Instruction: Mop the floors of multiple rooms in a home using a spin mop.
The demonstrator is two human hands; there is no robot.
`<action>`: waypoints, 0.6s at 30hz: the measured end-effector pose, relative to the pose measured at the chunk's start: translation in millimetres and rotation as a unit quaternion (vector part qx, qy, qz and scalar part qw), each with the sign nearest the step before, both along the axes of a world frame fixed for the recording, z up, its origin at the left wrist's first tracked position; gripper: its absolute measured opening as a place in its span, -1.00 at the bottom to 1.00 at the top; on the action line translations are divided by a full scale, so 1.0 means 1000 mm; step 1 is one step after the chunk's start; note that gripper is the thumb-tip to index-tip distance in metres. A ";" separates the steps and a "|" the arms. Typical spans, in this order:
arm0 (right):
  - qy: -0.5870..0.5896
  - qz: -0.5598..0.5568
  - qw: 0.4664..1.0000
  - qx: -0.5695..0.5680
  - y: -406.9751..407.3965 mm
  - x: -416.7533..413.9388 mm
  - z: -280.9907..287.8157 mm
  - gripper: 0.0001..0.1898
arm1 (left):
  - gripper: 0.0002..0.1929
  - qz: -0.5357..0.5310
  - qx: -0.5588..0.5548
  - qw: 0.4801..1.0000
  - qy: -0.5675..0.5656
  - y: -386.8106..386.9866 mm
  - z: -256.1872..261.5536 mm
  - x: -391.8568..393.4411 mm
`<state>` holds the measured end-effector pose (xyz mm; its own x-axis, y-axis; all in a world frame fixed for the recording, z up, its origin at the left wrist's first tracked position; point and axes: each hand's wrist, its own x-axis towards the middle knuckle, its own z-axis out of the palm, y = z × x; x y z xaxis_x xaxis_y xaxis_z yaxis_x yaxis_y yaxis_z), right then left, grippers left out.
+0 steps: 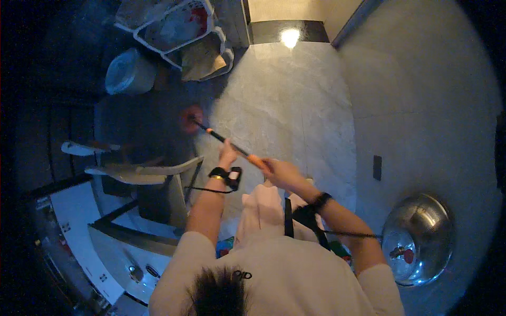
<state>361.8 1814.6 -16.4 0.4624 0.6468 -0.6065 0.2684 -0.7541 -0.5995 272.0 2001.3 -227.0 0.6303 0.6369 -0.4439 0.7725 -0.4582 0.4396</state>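
Observation:
A black and orange pole (237, 149) slants from the middle of the view up to the left. At its far end a blurred reddish head (192, 118), perhaps a mop's, lies in dim light over the dark left side. My right hand (282, 172) is closed around the orange grip at the near end. Farther up the shaft, my left hand (227, 153) grips the black section. Both wrists wear black straps with cables, and a small device sits on the left one. Pale floor tiles (292, 106) stretch out beyond my hands.
White-rimmed baskets (174, 51) and a pale bucket (129, 73) stand at the upper left. A chair (166, 170) is left of my left forearm, near a washbasin (130, 256). A shiny metal bowl (425, 233) is at the right. A doorway threshold (272, 32) lies ahead.

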 end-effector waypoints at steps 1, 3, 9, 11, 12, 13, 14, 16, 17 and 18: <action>0.048 0.000 0.996 0.080 0.021 -0.010 -0.026 -0.65 | -0.45 0.033 -0.017 0.999 0.005 0.022 -0.002 -0.010; 0.096 0.000 0.982 0.165 0.052 -0.014 -0.048 -0.64 | -0.42 -0.028 -0.079 0.996 0.032 0.058 0.003 -0.022; 0.135 -0.054 0.977 0.153 -0.014 0.017 -0.024 -0.65 | -0.51 -0.146 -0.145 0.978 0.044 0.005 0.009 0.030; 0.105 -0.096 0.984 0.103 -0.091 0.015 -0.015 -0.63 | -0.59 -0.286 -0.192 0.938 0.029 -0.062 -0.013 0.048; 0.117 -0.123 0.982 0.086 -0.118 0.013 0.025 -0.63 | -0.59 -0.361 -0.264 0.894 0.011 -0.106 0.005 0.057; 0.079 -0.176 0.981 -0.015 -0.171 -0.009 0.016 -0.61 | -0.57 -0.307 -0.228 0.924 0.017 -0.157 0.021 0.057; 0.030 -0.178 0.984 0.003 -0.204 -0.028 0.030 -0.60 | -0.54 -0.363 -0.261 0.895 0.007 -0.185 0.030 0.052; 0.081 -0.252 0.958 -0.110 -0.244 -0.059 0.073 -0.59 | -0.53 -0.410 -0.330 0.850 0.026 -0.233 0.087 0.052; 0.080 -0.262 0.955 -0.113 -0.244 -0.068 0.098 -0.59 | -0.52 -0.462 -0.306 0.831 0.051 -0.245 0.127 0.057; 0.134 -0.368 0.914 -0.109 -0.239 -0.077 0.122 -0.59 | -0.52 -0.469 -0.309 0.826 0.050 -0.261 0.125 0.056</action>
